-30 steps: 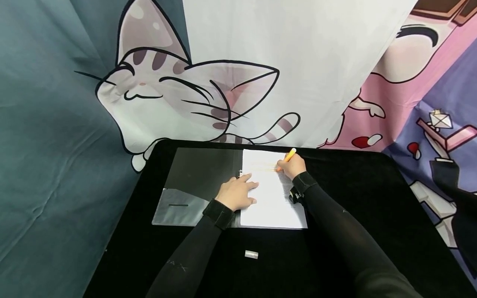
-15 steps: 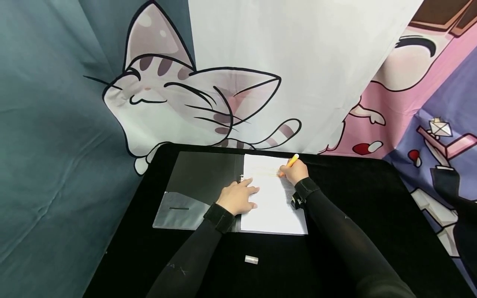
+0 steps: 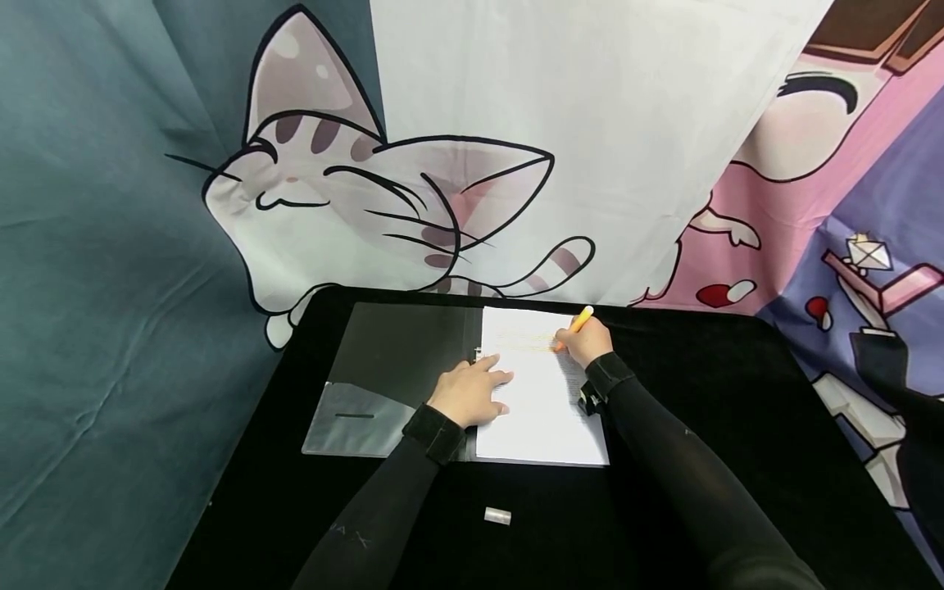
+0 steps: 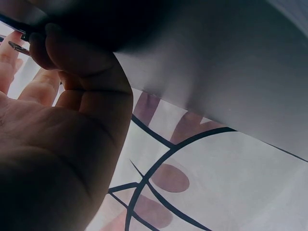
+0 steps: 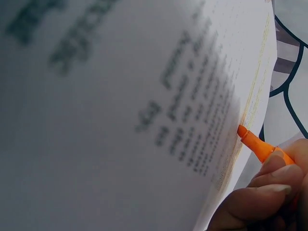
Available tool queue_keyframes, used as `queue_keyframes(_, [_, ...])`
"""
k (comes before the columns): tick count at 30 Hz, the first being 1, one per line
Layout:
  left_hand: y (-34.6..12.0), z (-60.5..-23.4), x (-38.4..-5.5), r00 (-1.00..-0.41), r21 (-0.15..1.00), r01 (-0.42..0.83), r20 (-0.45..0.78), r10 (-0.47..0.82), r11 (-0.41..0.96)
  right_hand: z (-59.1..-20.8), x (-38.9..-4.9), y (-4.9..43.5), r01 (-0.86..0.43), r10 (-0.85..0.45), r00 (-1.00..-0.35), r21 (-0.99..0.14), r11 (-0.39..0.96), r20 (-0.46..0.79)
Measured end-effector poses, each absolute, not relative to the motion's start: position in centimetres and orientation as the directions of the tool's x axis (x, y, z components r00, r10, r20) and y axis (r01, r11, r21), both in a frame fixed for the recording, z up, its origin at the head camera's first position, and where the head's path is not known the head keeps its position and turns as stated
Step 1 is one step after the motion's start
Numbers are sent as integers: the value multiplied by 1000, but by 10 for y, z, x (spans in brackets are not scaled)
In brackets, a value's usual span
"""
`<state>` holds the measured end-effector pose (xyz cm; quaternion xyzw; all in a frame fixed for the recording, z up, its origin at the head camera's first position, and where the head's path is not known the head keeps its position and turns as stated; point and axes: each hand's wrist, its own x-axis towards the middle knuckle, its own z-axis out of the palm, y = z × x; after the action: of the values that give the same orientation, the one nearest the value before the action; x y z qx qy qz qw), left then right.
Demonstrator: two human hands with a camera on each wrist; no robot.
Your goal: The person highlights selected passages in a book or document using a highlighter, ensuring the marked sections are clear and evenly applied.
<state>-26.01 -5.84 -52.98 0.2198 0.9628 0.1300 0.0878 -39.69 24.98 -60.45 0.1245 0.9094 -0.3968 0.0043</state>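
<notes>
An open dark folder (image 3: 398, 344) lies on the black table, with printed white sheets (image 3: 542, 430) in its right half. My left hand (image 3: 467, 393) rests with spread fingers across the folder's middle and the left edge of the sheets. A metal ring or clip (image 4: 18, 48) shows by its fingers in the left wrist view. My right hand (image 3: 590, 340) pinches an orange highlighter (image 5: 260, 144) near the upper right of the page. Its tip is at the text, where yellow and orange marked lines (image 5: 255, 91) show.
A small pale cylinder (image 3: 497, 515) lies on the black table (image 3: 701, 393) in front of the folder. The folder's left side has a grey pocket (image 3: 357, 418). A cat-printed cloth (image 3: 472, 82) hangs behind the table's back edge.
The head view has tilted slightly, so the whole scene sits lower. My right hand has shifted a little right with the highlighter along the page; my left hand stays in place on the folder.
</notes>
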Motion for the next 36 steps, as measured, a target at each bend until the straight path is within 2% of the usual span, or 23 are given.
queue_keyframes(19, [-58, -530, -260, -884, 285, 410, -110, 455, 866, -600, -393, 247, 193, 199, -977, -723, 664, -78])
queue_keyframes(36, [-58, -528, -260, -885, 282, 406, -116, 451, 869, -609, -401, 255, 229, 238, -967, -710, 666, -88])
